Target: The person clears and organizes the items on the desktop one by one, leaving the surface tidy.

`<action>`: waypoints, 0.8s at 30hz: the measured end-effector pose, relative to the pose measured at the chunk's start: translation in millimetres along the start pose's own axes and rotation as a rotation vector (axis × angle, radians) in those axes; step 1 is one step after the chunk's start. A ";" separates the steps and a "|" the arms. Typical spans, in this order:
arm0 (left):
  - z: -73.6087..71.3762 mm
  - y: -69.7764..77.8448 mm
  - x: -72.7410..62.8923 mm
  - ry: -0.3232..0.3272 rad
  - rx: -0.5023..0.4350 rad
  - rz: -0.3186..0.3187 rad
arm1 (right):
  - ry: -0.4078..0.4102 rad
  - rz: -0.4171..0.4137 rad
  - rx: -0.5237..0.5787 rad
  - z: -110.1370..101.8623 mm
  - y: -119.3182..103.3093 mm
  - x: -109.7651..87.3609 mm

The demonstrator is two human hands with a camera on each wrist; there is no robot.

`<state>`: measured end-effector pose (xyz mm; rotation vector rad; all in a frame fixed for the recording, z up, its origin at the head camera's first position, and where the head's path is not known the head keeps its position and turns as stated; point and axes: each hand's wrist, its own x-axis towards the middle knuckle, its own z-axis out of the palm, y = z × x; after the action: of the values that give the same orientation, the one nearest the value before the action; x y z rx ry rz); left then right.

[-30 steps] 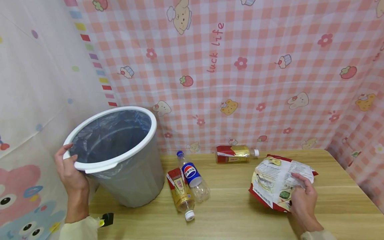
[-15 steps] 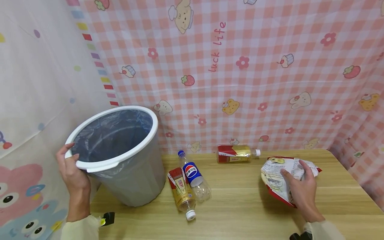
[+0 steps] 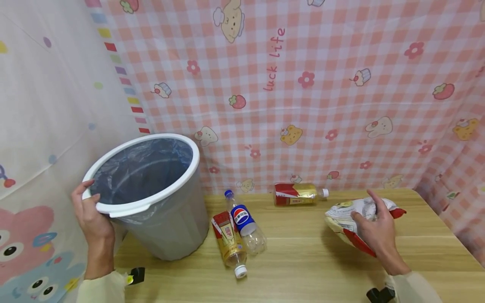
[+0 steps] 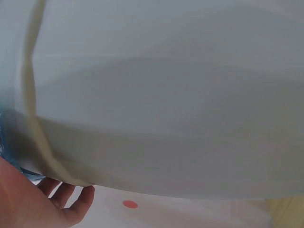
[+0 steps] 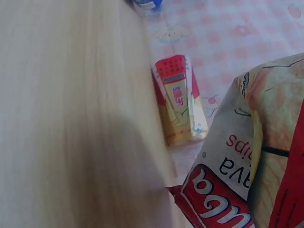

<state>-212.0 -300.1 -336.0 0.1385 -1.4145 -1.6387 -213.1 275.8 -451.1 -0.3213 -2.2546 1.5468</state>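
A grey trash bin point(image 3: 174, 231) with a white rim and a dark liner leans toward me at the left of the table. My left hand point(image 3: 94, 219) grips its rim, thumb and a finger over the edge; fingertips point(image 4: 86, 197) show at the bin's side in the left wrist view. At the right, my right hand point(image 3: 380, 235) holds a red and white chip bag point(image 3: 345, 214) between thumb and fingers, index finger stretched out. The bag is tilted, with a shadow on the table below. In the right wrist view the bag point(image 5: 223, 152) covers the lower right.
Beside the bin lie a clear bottle with a blue label point(image 3: 242, 216) and a red and gold bottle point(image 3: 228, 242). Another red and gold bottle point(image 3: 297, 194) lies at the back edge of the wooden table point(image 3: 288, 269). A checked curtain point(image 3: 261, 118) hangs behind.
My right hand has taken hold of the chip bag; the bag has tipped up and shifted slightly right. The left hand and bin keep their places.
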 end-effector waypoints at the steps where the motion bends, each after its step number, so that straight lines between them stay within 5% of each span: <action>1: -0.1 0.1 -0.1 0.001 0.002 0.001 | -0.008 -0.015 0.000 1.0 -2.2 -0.7; 8: -0.8 0.0 -0.1 0.005 0.003 0.010 | -0.036 -0.147 0.028 9.4 -21.0 -4.0; 24: -1.1 -1.5 0.0 -0.005 0.078 0.016 | -0.120 -0.247 0.032 24.9 -63.0 -7.8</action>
<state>-212.2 -301.1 -337.6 0.1678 -1.4802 -1.5728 -215.0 228.8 -401.9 0.0597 -2.2559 1.5048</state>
